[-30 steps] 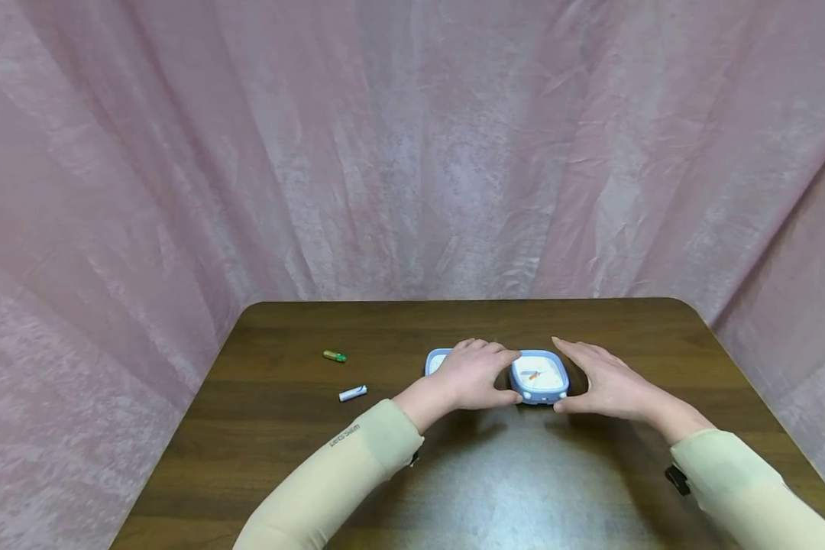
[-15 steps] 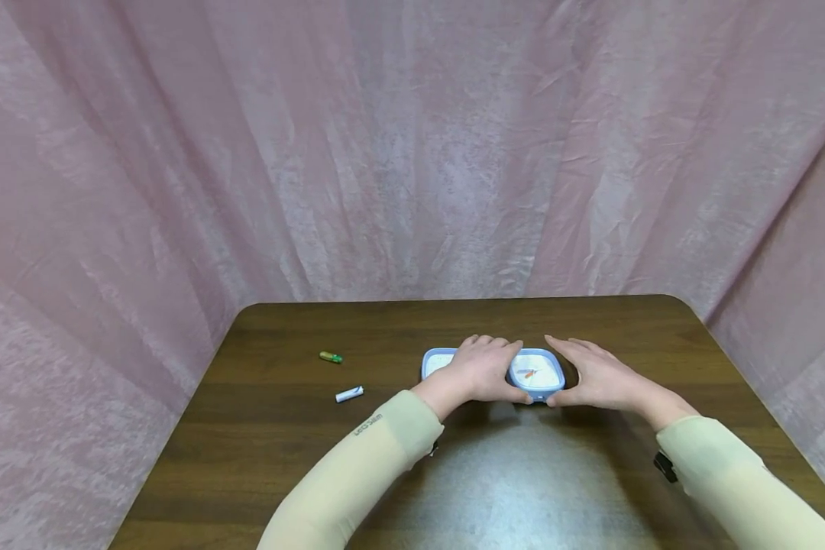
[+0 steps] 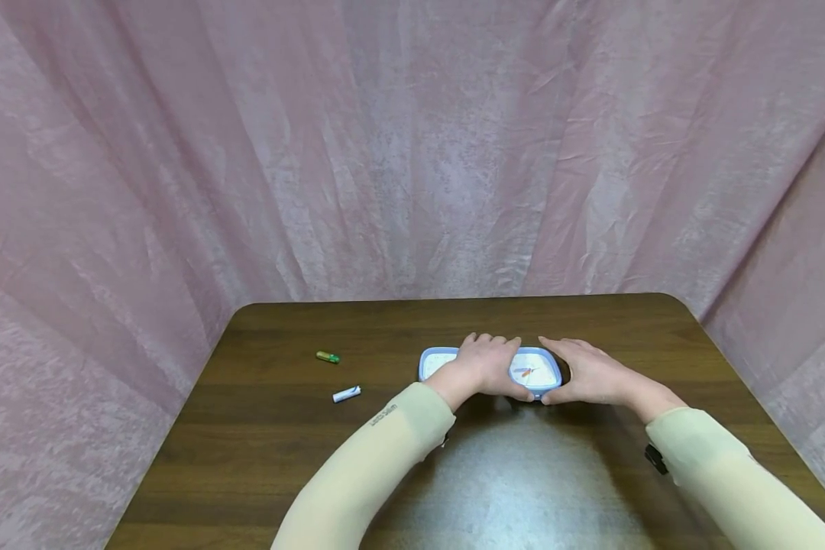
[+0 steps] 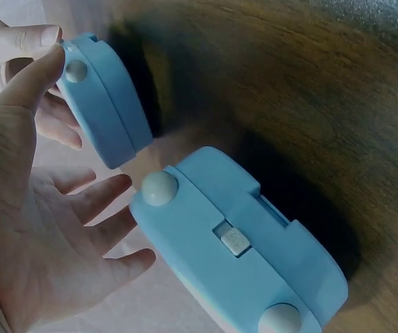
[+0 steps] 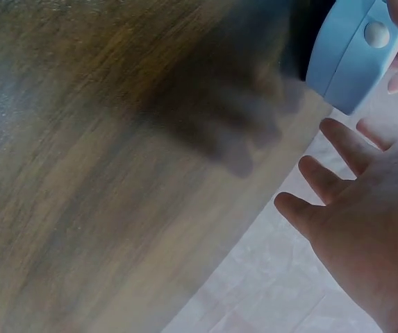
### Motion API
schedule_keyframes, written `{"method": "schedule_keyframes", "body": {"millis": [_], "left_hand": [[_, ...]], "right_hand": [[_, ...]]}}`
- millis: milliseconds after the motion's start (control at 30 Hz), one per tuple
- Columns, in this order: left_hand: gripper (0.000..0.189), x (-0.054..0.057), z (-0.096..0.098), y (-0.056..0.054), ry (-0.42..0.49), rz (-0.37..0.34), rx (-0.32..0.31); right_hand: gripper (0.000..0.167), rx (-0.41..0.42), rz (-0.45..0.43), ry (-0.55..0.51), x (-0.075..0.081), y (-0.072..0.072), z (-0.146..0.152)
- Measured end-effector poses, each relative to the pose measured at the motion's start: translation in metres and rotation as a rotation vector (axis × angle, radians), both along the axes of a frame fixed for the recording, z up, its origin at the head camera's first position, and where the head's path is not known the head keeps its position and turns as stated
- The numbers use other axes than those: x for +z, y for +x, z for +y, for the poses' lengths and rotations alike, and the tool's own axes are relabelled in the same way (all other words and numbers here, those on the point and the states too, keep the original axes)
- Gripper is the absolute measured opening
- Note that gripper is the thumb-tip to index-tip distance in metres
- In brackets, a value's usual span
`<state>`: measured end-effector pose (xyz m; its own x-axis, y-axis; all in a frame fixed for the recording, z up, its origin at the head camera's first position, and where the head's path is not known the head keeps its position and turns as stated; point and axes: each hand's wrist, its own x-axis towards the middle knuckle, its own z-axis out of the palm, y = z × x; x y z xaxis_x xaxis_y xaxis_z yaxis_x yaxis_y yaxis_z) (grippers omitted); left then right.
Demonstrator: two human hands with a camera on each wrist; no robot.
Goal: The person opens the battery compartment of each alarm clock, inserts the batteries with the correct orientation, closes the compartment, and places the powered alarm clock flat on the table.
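**Two clocks on the table, both hands at the right clock**

The left clock (image 3: pixel 437 362) is partly covered by the left hand (image 3: pixel 484 367); only its outer end shows from above, and its lower end runs out of the left wrist view. The right clock (image 3: pixel 535 370) lies dial up on the table (image 3: pixel 261 458) between the hands, cut off in the right wrist view. From where I stand, its dial markings are too small to read, as is the lettering on the left sleeve (image 3: pixel 364 466).

Left hand: palm inward, fingers loosely extended, thumb at the right clock's near edge. Right hand (image 3: pixel 591 373): fingers spread and straight, thumb at the same edge. Neither hand is closed; firm thumb contact cannot be confirmed. A white cylinder (image 3: pixel 347 394) and a green cylinder (image 3: pixel 327 357) lie apart, to the left.
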<state>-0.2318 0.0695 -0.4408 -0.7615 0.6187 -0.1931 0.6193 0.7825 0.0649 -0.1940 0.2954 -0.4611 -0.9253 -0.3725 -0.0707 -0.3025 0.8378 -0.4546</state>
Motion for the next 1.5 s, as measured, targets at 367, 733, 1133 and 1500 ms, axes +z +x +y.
{"method": "schedule_keyframes", "body": {"millis": [367, 733, 1133, 1500], "left_hand": [[0.095, -0.005, 0.002, -0.008, -0.013, -0.015, 0.026], [0.083, -0.006, 0.010, -0.008, -0.032, -0.018, 0.045], [0.065, -0.005, 0.009, -0.008, -0.010, -0.042, 0.049], [0.061, -0.009, 0.012, -0.010, 0.009, -0.033, 0.035]], "right_hand": [[0.110, 0.012, -0.031, 0.001, -0.001, -0.007, -0.005], [0.106, 0.021, -0.058, -0.021, -0.004, -0.013, -0.006], [0.105, 0.002, -0.072, -0.042, -0.008, -0.012, -0.007], [0.103, 0.021, -0.062, -0.099, -0.005, -0.007, -0.006]]}}
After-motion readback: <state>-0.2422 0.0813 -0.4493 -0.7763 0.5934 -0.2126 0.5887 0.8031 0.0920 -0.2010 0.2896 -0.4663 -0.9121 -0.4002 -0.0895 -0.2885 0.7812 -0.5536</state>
